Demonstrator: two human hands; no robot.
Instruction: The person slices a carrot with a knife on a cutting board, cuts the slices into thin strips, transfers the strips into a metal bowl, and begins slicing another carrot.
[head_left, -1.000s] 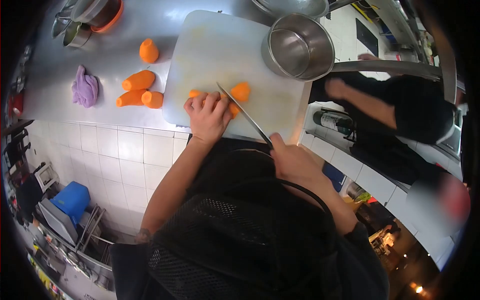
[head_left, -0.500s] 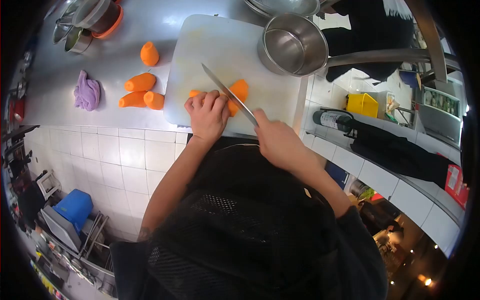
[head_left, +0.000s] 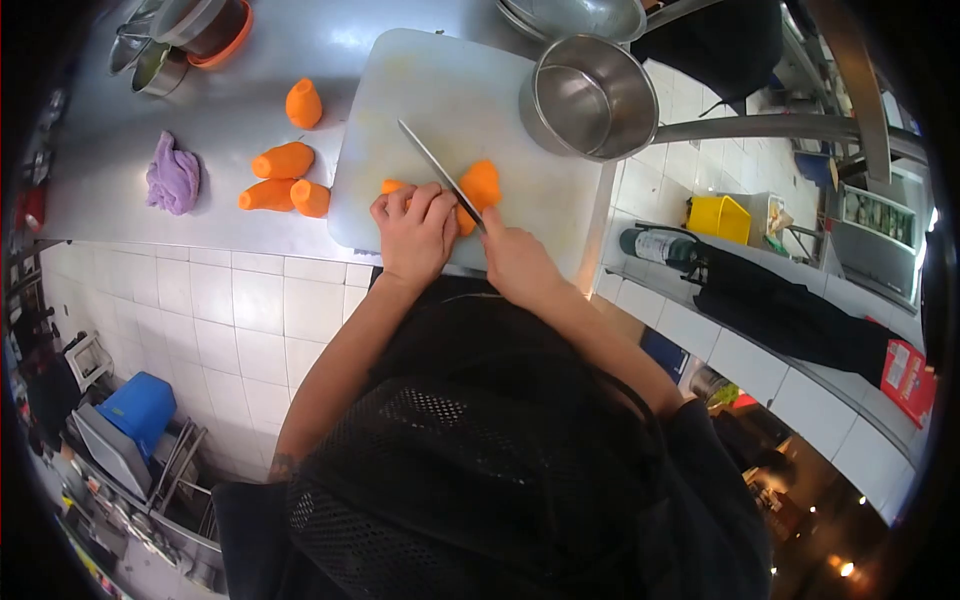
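Note:
On the white cutting board [head_left: 420, 85], my left hand [head_left: 416, 230] has its fingers curled down over a peeled carrot [head_left: 394, 186], most of which the hand hides. My right hand [head_left: 520, 262] is wrapped round the handle of a kitchen knife [head_left: 430, 158]. The blade slants up and to the left, close beside the left fingertips. Cut carrot pieces [head_left: 481, 183] lie just right of the blade. Several whole peeled carrots [head_left: 283, 161] rest on the metal table left of the board.
A steel saucepan [head_left: 545, 100] stands on the board's upper right corner, its handle pointing right. Behind it is a metal bowl [head_left: 595, 15]. A purple cloth [head_left: 173, 175] lies on the metal table [head_left: 235, 60] at left, with containers [head_left: 200, 28] at the back.
My right hand has moved left and slightly up with the knife, bringing the blade closer to my left fingers. My left hand stays on the carrot. A dark-clothed person at upper right has shifted.

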